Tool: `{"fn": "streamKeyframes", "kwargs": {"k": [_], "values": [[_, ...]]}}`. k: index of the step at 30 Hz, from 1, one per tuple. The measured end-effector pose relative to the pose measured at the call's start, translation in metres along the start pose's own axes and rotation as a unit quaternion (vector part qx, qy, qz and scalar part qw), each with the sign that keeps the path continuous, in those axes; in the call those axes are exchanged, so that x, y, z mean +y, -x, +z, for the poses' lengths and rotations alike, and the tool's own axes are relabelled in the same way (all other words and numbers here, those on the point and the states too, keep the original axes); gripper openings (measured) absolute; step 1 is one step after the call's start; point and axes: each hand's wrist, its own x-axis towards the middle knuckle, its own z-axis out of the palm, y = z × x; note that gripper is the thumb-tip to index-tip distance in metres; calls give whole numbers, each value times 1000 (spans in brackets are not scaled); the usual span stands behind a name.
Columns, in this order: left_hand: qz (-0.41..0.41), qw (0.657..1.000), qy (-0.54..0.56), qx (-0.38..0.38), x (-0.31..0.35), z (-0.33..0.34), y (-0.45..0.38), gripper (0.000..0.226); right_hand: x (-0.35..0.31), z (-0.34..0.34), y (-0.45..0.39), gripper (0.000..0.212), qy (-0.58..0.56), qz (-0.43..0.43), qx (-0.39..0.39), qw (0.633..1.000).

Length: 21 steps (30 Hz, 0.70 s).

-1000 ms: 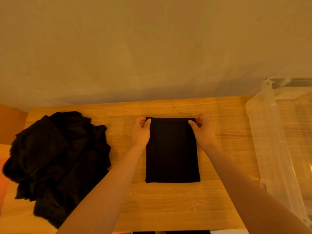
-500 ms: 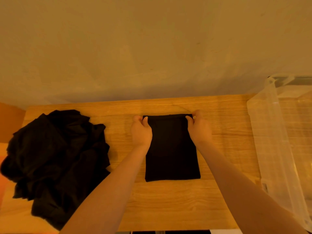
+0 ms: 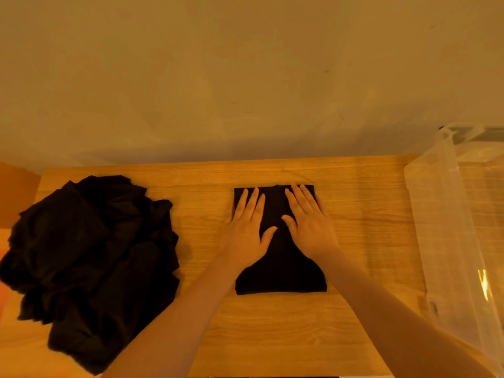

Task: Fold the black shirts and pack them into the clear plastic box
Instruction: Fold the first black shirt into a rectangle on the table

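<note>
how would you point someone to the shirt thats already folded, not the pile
Start at the wooden table against the wall. In its middle, between the heap of black shirts on the left and the clear plastic box on the right, lies the folded shirt. It alone is a flat, neat rectangle, with the left hand and the right hand pressed flat on it.

Likely a home room, warm yellowish indoor light, wood-grain surface (image 3: 272,323) pushed against a plain bare wall (image 3: 245,77), heap of black shirts (image 3: 90,263) at one end, clear storage box (image 3: 458,241) at the other
</note>
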Motion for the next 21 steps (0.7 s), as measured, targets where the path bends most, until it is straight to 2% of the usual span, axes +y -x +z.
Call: {"fn": "streamKeyframes", "kwargs": {"k": [3,7,8,10,12,13,16,19,21], "values": [[-22,998,-23,-46,3,-4,-1,84,-2,-1,1,87,-2,32,-44,999],[-42,996,-28,-69,-4,-18,15,87,-1,-16,11,80,-10,109,-80,991],[-11,999,-29,-42,-6,-19,26,85,2,-20,18,79,-14,102,-76,992],[106,994,-36,18,-6,-18,54,76,4,-28,38,77,-6,5,-44,999],[213,975,-58,13,-4,-10,83,70,3,-29,63,73,26,-120,-69,990],[235,969,-73,-1,-4,-6,94,69,2,-28,76,71,48,-159,-106,980],[207,974,-83,-43,-14,-2,110,61,8,-28,101,67,80,-142,-202,966],[192,979,-48,-55,-21,-10,111,51,18,-29,107,51,78,-138,-143,977],[179,982,-25,-44,-20,-17,108,46,18,-30,105,54,61,-151,-107,981]]}}
